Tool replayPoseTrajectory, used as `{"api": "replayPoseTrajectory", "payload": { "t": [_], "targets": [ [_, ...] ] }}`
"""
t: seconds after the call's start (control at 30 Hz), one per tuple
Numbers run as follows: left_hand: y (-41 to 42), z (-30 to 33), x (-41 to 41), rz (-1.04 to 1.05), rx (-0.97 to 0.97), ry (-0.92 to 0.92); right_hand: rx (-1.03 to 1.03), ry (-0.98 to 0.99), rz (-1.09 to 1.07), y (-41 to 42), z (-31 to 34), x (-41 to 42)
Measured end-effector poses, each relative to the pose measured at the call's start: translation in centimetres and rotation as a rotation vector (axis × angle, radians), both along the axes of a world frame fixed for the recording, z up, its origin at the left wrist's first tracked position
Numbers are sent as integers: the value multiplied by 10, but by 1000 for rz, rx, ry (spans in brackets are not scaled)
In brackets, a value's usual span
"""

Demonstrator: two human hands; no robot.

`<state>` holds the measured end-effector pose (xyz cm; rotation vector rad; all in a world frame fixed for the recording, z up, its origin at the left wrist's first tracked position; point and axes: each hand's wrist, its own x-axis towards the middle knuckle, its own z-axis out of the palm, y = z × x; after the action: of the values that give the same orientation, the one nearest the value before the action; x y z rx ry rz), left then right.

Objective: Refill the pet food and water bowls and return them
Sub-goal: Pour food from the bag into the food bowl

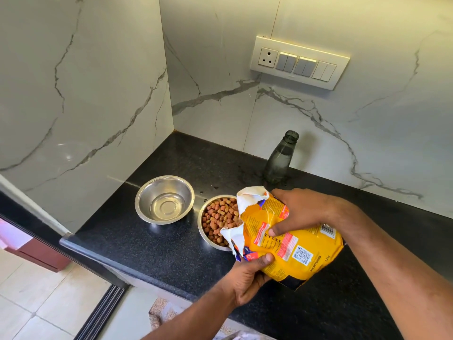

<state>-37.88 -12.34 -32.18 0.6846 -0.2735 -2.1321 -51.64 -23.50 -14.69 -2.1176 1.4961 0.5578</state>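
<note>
Your right hand (302,212) has a grip round the upper side of the yellow bag (291,244), thumb pressed on its face. Your left hand (247,278) holds the bag from below, thumb near the torn mouth. The bag lies tilted, its open mouth over the right edge of the food bowl (215,222), which holds brown kibble (219,217). Just left of it, apart, stands the water bowl (164,199), steel, with water in it. Both sit on the black bench (152,244). Behind the bag stands an uncapped dark bottle (282,158), near the wall.
</note>
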Motion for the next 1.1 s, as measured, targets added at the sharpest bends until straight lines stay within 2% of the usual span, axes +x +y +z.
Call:
{"api": "replayPoseTrajectory", "payload": {
  "t": [0.17, 0.47, 0.93, 1.1],
  "targets": [
    [3, -4, 1, -20, -90, -124, -42, -76, -54, 22, -5, -20],
    [-1, -2, 6, -82, -260, -337, -100, -331, -192, 50, -30, -56],
    [-25, 6, 4, -151, -372, -607, -204, -730, -426, 85, -72, -99],
    [-38, 6, -6, -192, -467, -810, -209, -867, -565, 99, -83, -109]
  ]
}}
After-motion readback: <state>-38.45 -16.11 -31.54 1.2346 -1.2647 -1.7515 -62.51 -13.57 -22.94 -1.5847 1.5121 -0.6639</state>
